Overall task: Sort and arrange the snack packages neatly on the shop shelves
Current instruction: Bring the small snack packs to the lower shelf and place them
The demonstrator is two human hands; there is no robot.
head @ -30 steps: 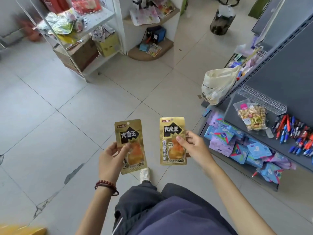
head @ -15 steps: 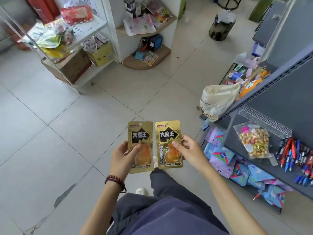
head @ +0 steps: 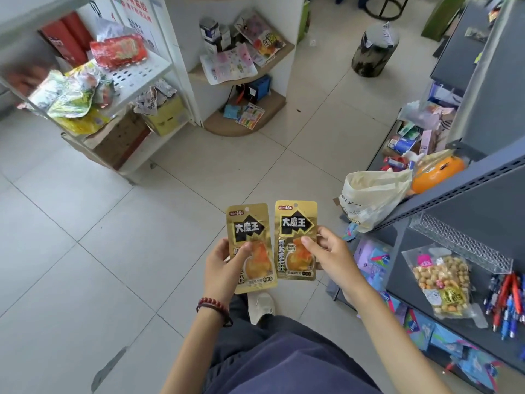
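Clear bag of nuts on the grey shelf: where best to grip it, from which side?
Probably pinch the flat sealed top strip of the clear plastic bag of nuts from the aisle side: it lies flat on the grey metal shelf, its middle bulging.

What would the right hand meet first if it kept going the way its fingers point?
Probably the left packet, held by the left hand: the right hand, pinching the right packet, points leftward at it. They sit side by side, though depth is unclear.
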